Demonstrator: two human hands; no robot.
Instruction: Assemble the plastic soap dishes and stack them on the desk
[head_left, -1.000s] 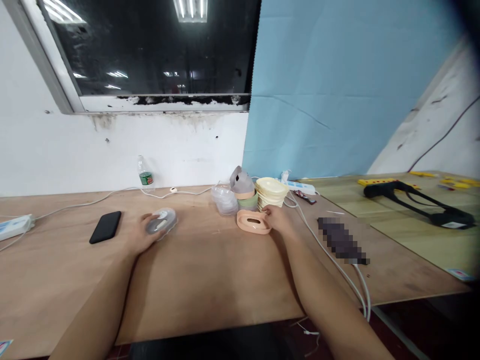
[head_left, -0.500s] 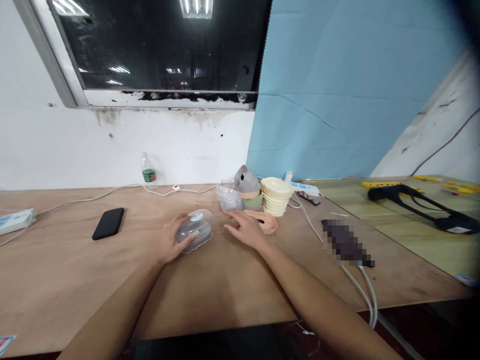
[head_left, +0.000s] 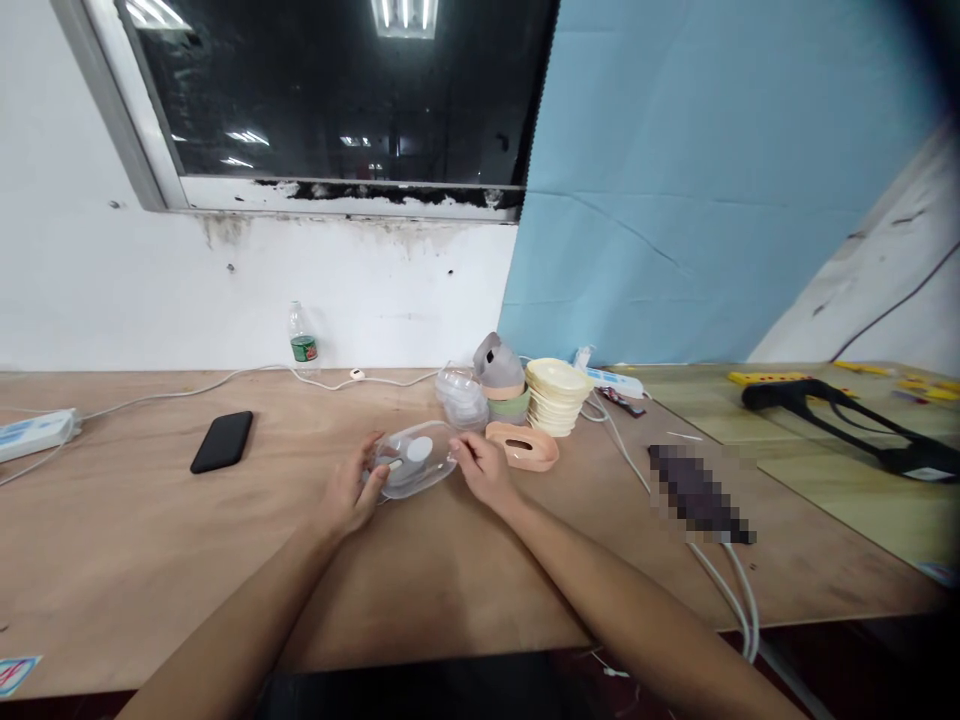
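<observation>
Low over the table in front of me is a clear plastic container point(head_left: 420, 475) with a round white label on its top. My left hand point(head_left: 352, 487) grips its left side, the thumb lying on the near part. At the right end, my right hand point(head_left: 484, 470) pinches the edge of the clear upper part, which looks tilted up. Whether that part is a separate lid I cannot tell. Just right of my right hand lies a peach oval piece point(head_left: 544, 452) with a slot. Behind it stand a cream stack of bowls point(head_left: 553, 400), grey and green pieces point(head_left: 506, 385) and clear containers point(head_left: 459, 397).
A black phone point(head_left: 223, 442) lies at the left, near a white power strip point(head_left: 34, 435). A plastic bottle point(head_left: 303, 345) stands by the wall. White cables cross the table. At the right are a pixelated dark object point(head_left: 697, 492) and a black frame point(head_left: 847, 425).
My right hand has moved from open beside the container to pinching its right edge. The clear upper part has tilted up and extends farther right. The view has shifted slightly.
</observation>
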